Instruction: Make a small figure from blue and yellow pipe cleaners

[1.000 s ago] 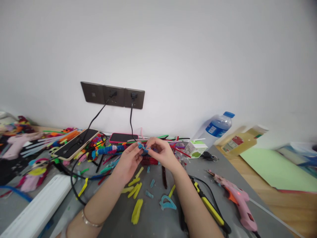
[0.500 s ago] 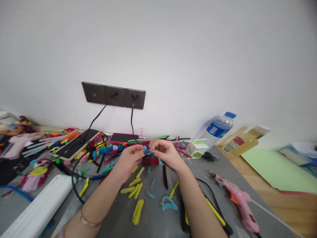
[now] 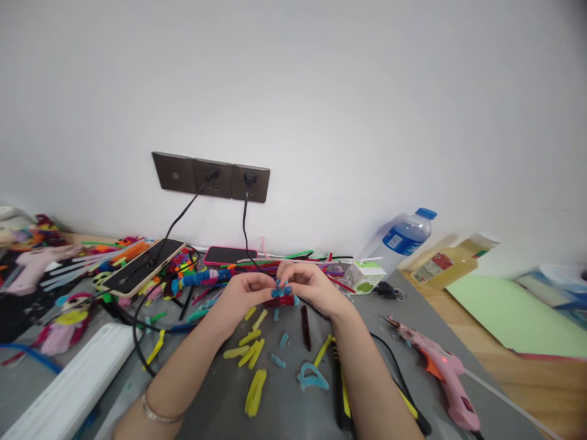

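Note:
My left hand (image 3: 247,293) and my right hand (image 3: 310,286) meet fingertip to fingertip above the middle of the table. Both are closed in a pinch on a small blue pipe cleaner piece (image 3: 281,283), mostly hidden by the fingers and hard to tell from the blue nails. A dark red object (image 3: 287,300) lies just below the fingertips. Nearer to me are several short yellow pipe cleaner pieces (image 3: 250,352), a folded yellow one (image 3: 255,393), short light-blue pieces (image 3: 277,360), a brown strip (image 3: 306,328) and a light-blue loop (image 3: 313,376).
A pink glue gun (image 3: 443,370) with a red light lies at right, and yellow-black pliers-like handles (image 3: 342,391) show by my right forearm. A phone (image 3: 144,267), a white power strip (image 3: 76,382) and black cables are at left. A bottle (image 3: 408,232) and small carton (image 3: 364,276) stand behind.
My fingertips have shifted slightly right and down, and the fingers have turned around the small blue piece. The things on the table have not moved.

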Demonstrator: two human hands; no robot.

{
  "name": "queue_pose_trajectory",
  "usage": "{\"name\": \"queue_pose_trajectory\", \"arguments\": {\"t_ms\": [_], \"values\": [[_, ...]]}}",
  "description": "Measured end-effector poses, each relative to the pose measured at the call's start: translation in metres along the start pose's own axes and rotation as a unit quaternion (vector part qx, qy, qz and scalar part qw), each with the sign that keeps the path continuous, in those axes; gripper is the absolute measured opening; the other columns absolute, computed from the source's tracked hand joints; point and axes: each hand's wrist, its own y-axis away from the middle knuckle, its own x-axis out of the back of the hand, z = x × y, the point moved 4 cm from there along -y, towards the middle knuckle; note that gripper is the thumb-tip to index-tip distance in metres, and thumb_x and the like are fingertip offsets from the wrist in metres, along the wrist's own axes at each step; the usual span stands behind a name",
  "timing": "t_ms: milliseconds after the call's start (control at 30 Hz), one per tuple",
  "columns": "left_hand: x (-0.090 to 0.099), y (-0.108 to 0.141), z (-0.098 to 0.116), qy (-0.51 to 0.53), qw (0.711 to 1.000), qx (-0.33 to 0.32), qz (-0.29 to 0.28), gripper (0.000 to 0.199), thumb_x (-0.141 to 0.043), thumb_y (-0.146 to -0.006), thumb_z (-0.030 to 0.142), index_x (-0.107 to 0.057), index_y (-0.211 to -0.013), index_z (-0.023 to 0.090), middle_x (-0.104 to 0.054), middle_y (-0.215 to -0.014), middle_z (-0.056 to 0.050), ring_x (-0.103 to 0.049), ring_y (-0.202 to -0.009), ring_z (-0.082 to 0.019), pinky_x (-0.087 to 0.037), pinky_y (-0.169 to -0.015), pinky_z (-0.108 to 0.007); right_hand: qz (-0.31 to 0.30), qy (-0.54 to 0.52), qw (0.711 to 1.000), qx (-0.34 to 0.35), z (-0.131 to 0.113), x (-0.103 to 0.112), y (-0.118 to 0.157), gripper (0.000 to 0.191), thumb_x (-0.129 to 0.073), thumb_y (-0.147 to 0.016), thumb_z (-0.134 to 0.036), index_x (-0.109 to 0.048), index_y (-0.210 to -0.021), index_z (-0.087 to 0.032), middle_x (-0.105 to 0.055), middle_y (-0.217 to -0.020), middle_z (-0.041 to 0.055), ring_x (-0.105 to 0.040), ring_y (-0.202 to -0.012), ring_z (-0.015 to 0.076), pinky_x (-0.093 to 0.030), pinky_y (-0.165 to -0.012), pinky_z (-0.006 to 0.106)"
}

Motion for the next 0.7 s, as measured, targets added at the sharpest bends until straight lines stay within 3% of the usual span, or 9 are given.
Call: {"name": "queue_pose_trajectory", "arguments": {"t_ms": [133,267,433,700], "values": [[0.0008,-0.0015,-0.0037,0.060,0.998,-0.007,0.015,0.031,-0.088,-0.054,0.034,-0.071,-0.071,0.015,-0.065,-0.067,-0.001,-0.052,-0.058,-0.010,-0.039,-0.057,-0.022,0.044,0.000,0.999,0.012,0.0003,0.0026,-0.0013,0.022,-0.078,-0.075,-0.039,-0.070,-0.077,-0.019,-0.063,-0.082,0.0040,-0.057,-0.077,0.0165,-0.046,-0.070,0.029],[0.0006,-0.0030,-0.0056,0.104,0.994,-0.009,0.025,0.036,-0.089,-0.054,0.034,-0.069,-0.077,0.016,-0.064,-0.069,0.000,-0.052,-0.059,-0.009,-0.039,-0.057,-0.021,0.049,0.001,0.999,0.021,-0.0002,0.0001,-0.0035,0.023,-0.079,-0.075,-0.039,-0.068,-0.077,-0.019,-0.063,-0.080,0.0036,-0.059,-0.078,0.0172,-0.048,-0.073,0.030],[0.0041,-0.0035,-0.0039,0.072,0.995,-0.027,0.059,0.034,-0.088,-0.055,0.035,-0.067,-0.074,0.017,-0.060,-0.065,0.002,-0.048,-0.056,-0.008,-0.036,-0.054,-0.020,0.055,0.010,0.998,0.019,0.0021,-0.0007,-0.0049,0.023,-0.080,-0.074,-0.037,-0.065,-0.078,-0.020,-0.062,-0.080,0.0025,-0.057,-0.075,0.0158,-0.047,-0.069,0.028],[0.0055,-0.0029,-0.0031,0.047,0.998,-0.012,0.051,0.034,-0.088,-0.053,0.036,-0.072,-0.076,0.016,-0.064,-0.069,0.000,-0.046,-0.056,-0.008,-0.034,-0.053,-0.020,0.037,0.019,0.998,0.040,-0.0018,-0.0012,-0.0043,0.022,-0.077,-0.077,-0.037,-0.065,-0.075,-0.019,-0.061,-0.079,0.0032,-0.056,-0.075,0.0163,-0.045,-0.068,0.029]]}}
